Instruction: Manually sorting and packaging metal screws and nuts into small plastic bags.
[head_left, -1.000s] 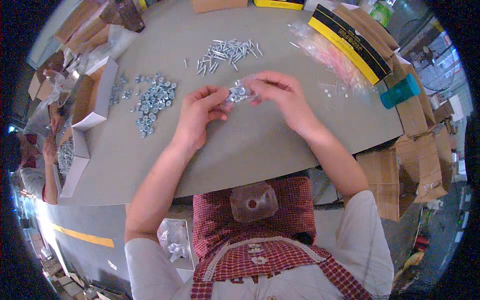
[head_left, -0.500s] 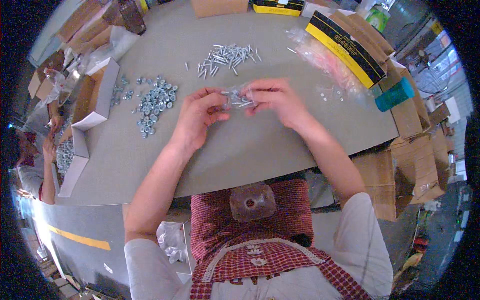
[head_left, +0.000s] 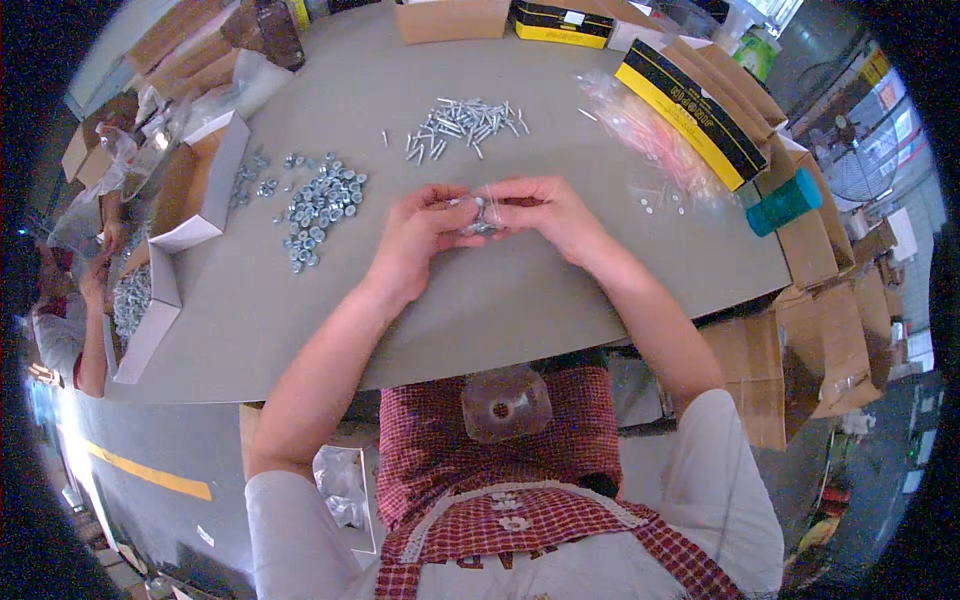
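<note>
Between my two hands, above the middle of the grey table point(head_left: 500, 310), is a small clear plastic bag point(head_left: 481, 216) with shiny metal parts in it. My left hand point(head_left: 432, 228) pinches its left side, and my right hand point(head_left: 535, 212) grips its right side; both are closed, fingertips close together. How many parts the bag holds is hidden by my fingers. Just beyond my hands lies a pile of slim metal pins point(head_left: 462, 122). To the left of my left hand spreads a heap of round metal nuts or caps point(head_left: 322, 205).
Clear and pinkish plastic bags point(head_left: 665, 145) lie at the right, beside a black-and-yellow box point(head_left: 690, 115) and a teal cylinder point(head_left: 785, 202). White cardboard trays point(head_left: 215, 185) stand at the left, where a co-worker's hands point(head_left: 100, 265) reach over metal parts. Brown cartons point(head_left: 750, 370) are at the right edge.
My hands have come closer together, and the bag is now more bunched and covered by my fingers. The whole view has shifted slightly.
</note>
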